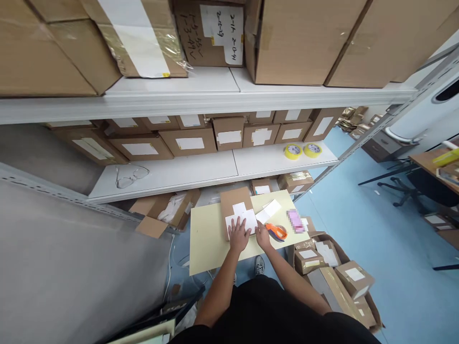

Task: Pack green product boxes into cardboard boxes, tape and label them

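Note:
A cardboard box lies on a pale yellow board in front of me, with white paper labels on its upper face. My left hand rests flat on these labels, fingers spread. At the box's lower right edge, my right hand has its fingers bent and closed against the edge, beside the label's corner. Just right of that hand are orange-handled scissors. Loose white label strips lie beyond it, and a blurred-out purple item sits farther right.
A shelf ahead carries a row of labelled boxes, two yellow tape rolls and eyeglasses. Large cartons stand above. An open carton of boxes is at my right; another open box sits low left.

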The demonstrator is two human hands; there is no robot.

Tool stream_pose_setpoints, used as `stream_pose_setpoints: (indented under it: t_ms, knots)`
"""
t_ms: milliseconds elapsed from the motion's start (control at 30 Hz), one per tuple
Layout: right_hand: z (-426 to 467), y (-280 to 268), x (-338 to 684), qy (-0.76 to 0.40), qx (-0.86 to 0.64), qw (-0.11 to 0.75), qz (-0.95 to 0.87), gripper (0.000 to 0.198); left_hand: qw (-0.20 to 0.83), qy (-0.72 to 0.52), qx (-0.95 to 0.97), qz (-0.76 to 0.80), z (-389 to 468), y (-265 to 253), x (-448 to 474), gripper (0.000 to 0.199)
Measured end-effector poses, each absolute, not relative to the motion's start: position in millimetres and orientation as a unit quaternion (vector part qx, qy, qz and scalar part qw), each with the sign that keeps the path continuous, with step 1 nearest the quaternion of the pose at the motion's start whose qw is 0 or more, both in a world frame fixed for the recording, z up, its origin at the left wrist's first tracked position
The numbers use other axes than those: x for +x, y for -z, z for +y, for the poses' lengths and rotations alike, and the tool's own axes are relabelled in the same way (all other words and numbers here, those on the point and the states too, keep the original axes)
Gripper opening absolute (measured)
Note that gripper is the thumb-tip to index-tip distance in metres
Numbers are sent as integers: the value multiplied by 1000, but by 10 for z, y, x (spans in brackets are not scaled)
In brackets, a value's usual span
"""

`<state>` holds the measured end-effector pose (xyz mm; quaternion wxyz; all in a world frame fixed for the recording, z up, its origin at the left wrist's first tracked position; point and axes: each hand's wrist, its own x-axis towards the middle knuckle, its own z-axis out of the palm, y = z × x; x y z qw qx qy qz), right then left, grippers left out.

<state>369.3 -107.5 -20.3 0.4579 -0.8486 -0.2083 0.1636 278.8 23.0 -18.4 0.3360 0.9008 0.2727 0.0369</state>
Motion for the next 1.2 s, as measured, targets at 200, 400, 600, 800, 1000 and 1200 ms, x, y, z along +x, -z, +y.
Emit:
stream_pose_setpoints:
  t_ms: [200,400,600,800,1000,1200]
  knots:
    - [-668,73,3296,-160,-822,469,-281,43,413,-114,846,317,882,180,2165,52]
    - [-274,137,3035,-210,-840,477,-150,61,535,-156,747,364,1361,215,1617,71]
    - [-136,233,2844,-259,-790,538,-139,61,587,-153,714,349,1435,298,1449,79]
    - [-381,7,2761,-221,-738,628,-111,62,628,-145,698,311,1428,69,1539,88]
    - [-906,-254,2873,-141,-745,651,-44,67,686,-101,677,247,1124,-328,1931,95]
    - [-1629,-347,2938,-40,-728,685,6,71,692,-33,705,154,584,-657,2476,97]
